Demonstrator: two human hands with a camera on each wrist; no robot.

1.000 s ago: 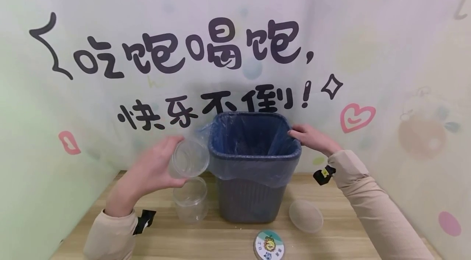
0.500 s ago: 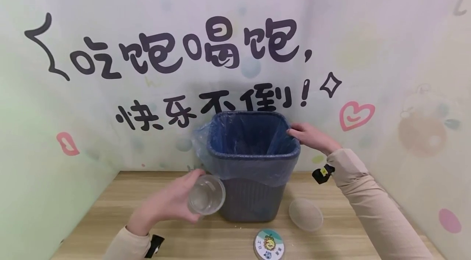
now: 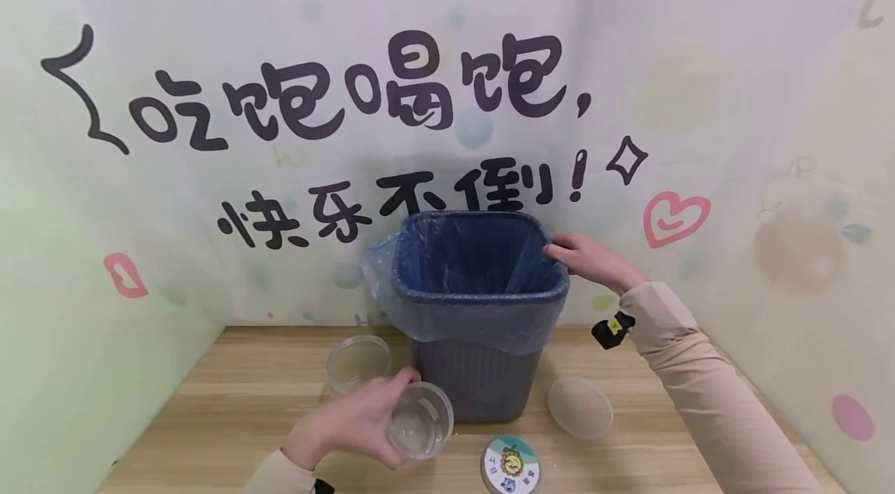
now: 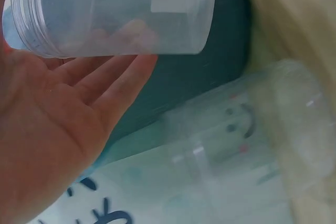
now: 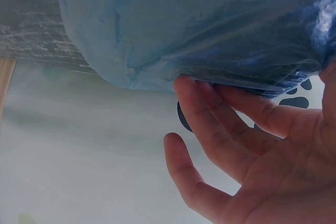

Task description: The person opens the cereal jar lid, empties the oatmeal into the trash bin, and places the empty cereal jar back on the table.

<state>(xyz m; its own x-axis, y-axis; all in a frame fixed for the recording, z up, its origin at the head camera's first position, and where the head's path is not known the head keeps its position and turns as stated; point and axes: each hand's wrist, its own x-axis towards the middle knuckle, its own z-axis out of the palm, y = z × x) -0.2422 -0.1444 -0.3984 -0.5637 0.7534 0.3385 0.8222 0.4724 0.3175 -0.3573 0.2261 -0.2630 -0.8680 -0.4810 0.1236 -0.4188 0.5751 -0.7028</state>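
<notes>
My left hand [image 3: 360, 420] grips a clear plastic jar [image 3: 421, 422], its mouth tilted toward me, low in front of the bin. The left wrist view shows the jar [image 4: 126, 14] lying across the fingers, with nothing visible inside. At the bin's right rim, my right hand [image 3: 590, 257] holds the edge of the trash can [image 3: 475, 381]. A blue plastic bag [image 3: 482, 323] lines the can and folds over its rim. Seen from the right wrist, the fingers [image 5: 215, 135] lie against the outside of the bag, and the thumb is mostly out of frame.
Another clear jar [image 3: 358, 362] stands left of the can, partly behind my left hand. A translucent round lid [image 3: 580, 407] lies to the can's right. A round lid with a printed flower [image 3: 512, 464] is at the front of the wooden table [image 3: 231, 385]. A printed cloth wall rises behind.
My left hand has brought the jar down and to the right, from beside the can's rim to low before it. The other jar shows again behind it. My right hand stays on the rim.
</notes>
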